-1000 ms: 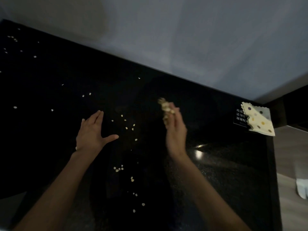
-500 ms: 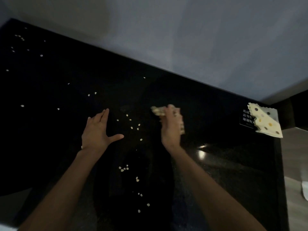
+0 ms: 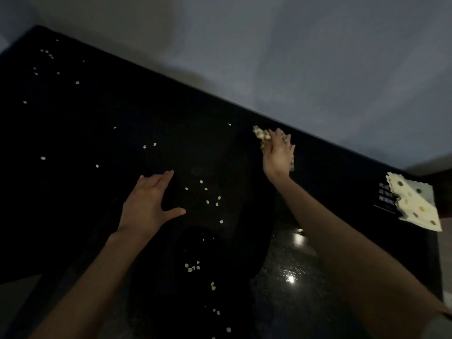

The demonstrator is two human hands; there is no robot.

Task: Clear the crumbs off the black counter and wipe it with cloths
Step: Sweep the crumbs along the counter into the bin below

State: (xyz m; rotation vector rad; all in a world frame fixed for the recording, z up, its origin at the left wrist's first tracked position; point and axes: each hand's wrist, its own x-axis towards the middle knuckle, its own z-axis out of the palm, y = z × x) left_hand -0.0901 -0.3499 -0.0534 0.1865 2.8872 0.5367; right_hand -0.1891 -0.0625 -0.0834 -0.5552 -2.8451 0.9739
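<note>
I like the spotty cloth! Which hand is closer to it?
Right. The right hand, gripping a crumpled cloth, is left of the spotted cloth; the left hand lies farther left.

Two hands showed: the right hand (image 3: pixel 278 157) gripped one bunched cloth (image 3: pixel 261 135), and the left hand (image 3: pixel 146 204) held nothing. One spotted cloth (image 3: pixel 413 204) lay well right of that grip, making two cloths. The crumbs (image 3: pixel 207 201), mostly left of the grip, numbered a few dozen, too small to count exactly, on one counter (image 3: pixel 97 118).
</note>
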